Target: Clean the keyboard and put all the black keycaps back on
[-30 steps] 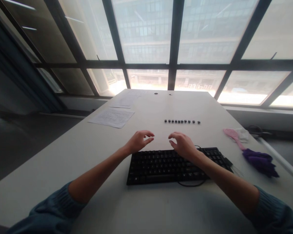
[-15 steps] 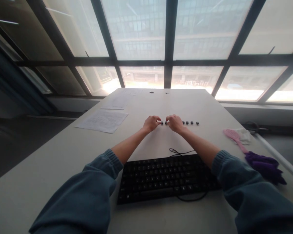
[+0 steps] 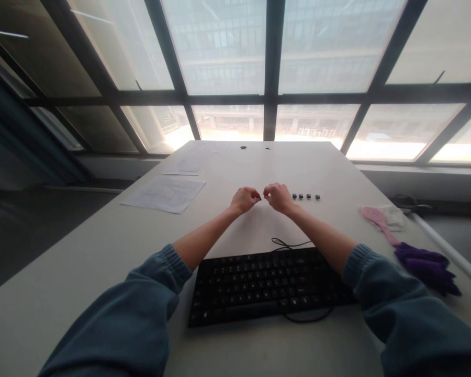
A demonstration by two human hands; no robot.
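Observation:
My left hand (image 3: 245,199) is closed in a pinch on a small dark keycap (image 3: 259,198) that shows at its fingertips. Just to its right, my right hand (image 3: 278,198) also pinches, with a tiny dark keycap partly hidden by the fingers. The two sets of fingertips face each other a short gap apart, over the white table. Several similar small dark keycaps (image 3: 301,196) stand in a row right of my right hand. A black keyboard (image 3: 255,285) lies below my forearms, its right part partly covered by my right arm.
Printed paper sheets (image 3: 165,195) lie on the left of the white table (image 3: 235,167). A black cable (image 3: 284,243) loops behind the keyboard. On the right edge are a pink brush (image 3: 380,220), a purple cloth (image 3: 426,267) and a white tissue (image 3: 394,217). Windows stand beyond the table.
Two small keycaps that stood between my hands are no longer on the table there. My fingers have closed on them, and my right hand has shifted slightly left.

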